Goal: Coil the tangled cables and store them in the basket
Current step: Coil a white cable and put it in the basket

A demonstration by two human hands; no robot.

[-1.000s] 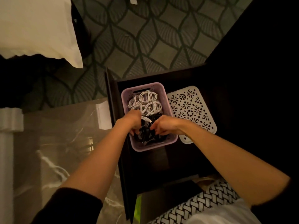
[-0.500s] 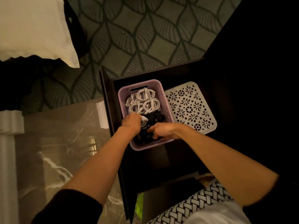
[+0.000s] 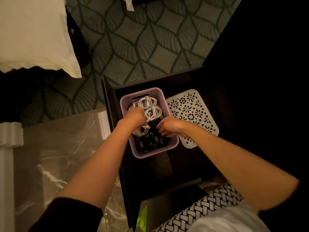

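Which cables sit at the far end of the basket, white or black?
The white cables, coiled by the handle slot of the basket; the black cables fill the near end.

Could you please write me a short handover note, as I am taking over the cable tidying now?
Left hand: knuckles up in the purple basket, fingers hidden among the white cables; grip unclear.
Right hand: fingers curled round the black cables at the basket's near end.
Done: white coils at the far end, black ones nearer; every cable in view is inside the basket.
To do: settle the bundles; the white lid lies beside the basket, on its right, likely to go on.
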